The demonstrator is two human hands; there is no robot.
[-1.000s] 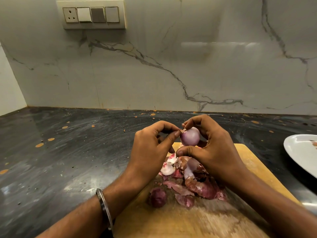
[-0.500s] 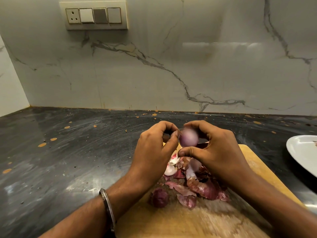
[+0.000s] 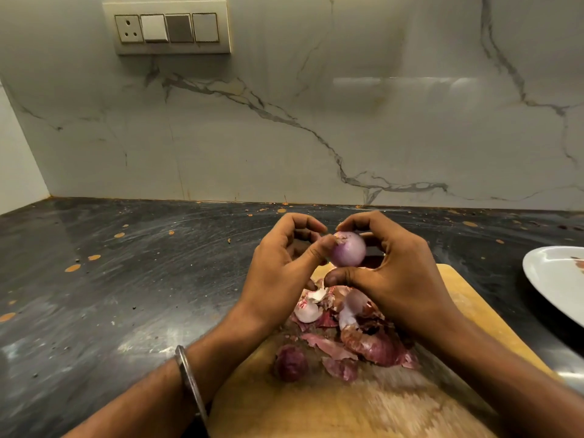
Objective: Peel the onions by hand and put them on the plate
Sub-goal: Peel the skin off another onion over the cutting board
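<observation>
A small pale purple onion (image 3: pixel 349 253), mostly peeled, is held above the wooden cutting board (image 3: pixel 347 406). My right hand (image 3: pixel 392 276) grips it between curled fingers on top and thumb below. My left hand (image 3: pixel 281 267) pinches at the onion's top left end with thumb and forefinger, where a scrap of skin shows. A heap of red and white onion skins (image 3: pixel 350 333) lies on the board beneath my hands. A dark unpeeled onion (image 3: pixel 290 363) sits on the board near my left wrist. The white plate (image 3: pixel 556 279) is at the right edge.
The dark speckled stone counter (image 3: pixel 126 279) stretches to the left and behind the board. A marble wall with a switch panel (image 3: pixel 170 28) rises at the back. A metal bangle (image 3: pixel 189 380) circles my left wrist.
Both hands stay over the board, turning the onion slightly. My left thumb has shifted onto the onion's top end. The view has drifted a little.
</observation>
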